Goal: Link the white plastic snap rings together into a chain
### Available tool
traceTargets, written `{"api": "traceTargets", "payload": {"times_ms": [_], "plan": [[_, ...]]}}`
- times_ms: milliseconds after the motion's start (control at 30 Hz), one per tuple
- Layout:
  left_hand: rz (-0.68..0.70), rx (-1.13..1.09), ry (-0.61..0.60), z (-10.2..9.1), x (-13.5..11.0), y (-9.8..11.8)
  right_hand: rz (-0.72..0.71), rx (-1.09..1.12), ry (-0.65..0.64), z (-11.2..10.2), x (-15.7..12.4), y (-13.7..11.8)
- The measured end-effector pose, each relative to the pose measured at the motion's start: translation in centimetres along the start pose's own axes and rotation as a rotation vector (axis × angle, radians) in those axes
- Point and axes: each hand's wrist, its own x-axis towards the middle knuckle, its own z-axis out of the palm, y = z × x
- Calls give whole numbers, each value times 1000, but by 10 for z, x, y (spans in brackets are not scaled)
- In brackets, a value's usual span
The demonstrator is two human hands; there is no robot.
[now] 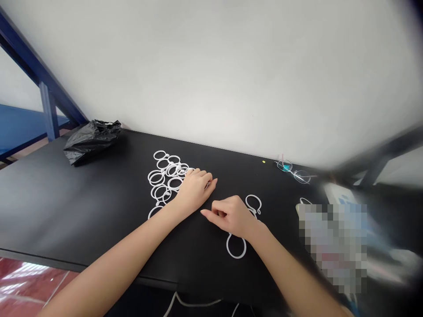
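Observation:
A cluster of white plastic rings with small eyelets (pixel 175 184) lies on the black table (pixel 109 202), left of centre. My left hand (pixel 196 189) rests at the right side of this cluster, fingers curled down and thumb pointing right; whatever is under the fingers is hidden. To its right, my right hand (pixel 233 215) hovers or rests low over the tabletop with bent fingers and the thumb toward the left. Its grip is hidden from view. Around that hand lie a few more white rings: a ring beyond it (pixel 261 203), a ring nearer me (pixel 236 257), and another partly covered.
A crumpled black plastic bag (pixel 94 141) sits at the back left. Eyeglasses (pixel 294 172) and a small yellow bit (pixel 263 161) lie near the wall. A pixelated item (pixel 333 246) and blurred packages are on the right. White cables (pixel 198 304) hang below the front edge.

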Motion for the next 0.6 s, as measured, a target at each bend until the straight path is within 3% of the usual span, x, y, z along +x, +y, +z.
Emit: {"api": "traceTargets", "payload": {"times_ms": [167, 367, 600], "plan": [[14, 8, -56, 7, -3, -3, -4, -81, -64, 6, -1, -1], [16, 40, -87, 7, -4, -6, 96, -111, -74, 5, 0, 6], [0, 30, -40, 4, -3, -7, 158, -157, 13, 4, 5, 12]]}}
